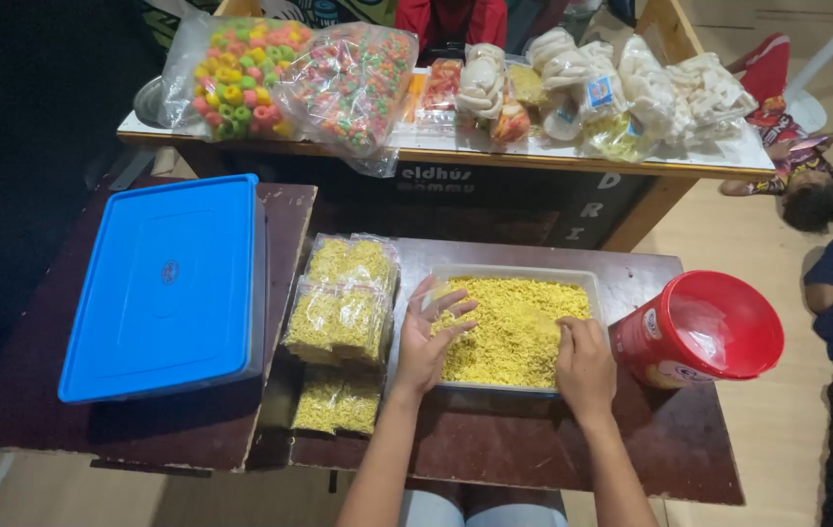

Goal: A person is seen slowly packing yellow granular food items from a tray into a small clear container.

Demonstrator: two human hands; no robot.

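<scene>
Yellow, crumbly snack bits fill the shallow white tray at the middle of our dark wooden table, and both our hands work in them: the left hand lies open at the tray's left edge with fingers spread, holding nothing, while the right hand is dug into the heap, its fingertips buried so we cannot tell its grip. Just left of the tray lie sealed clear packets of the same yellow snack, beyond them a blue-lidded box; a red tub lies tipped at the tray's right. Behind stands a counter piled with bags of coloured ring snacks and pale crackers.
</scene>
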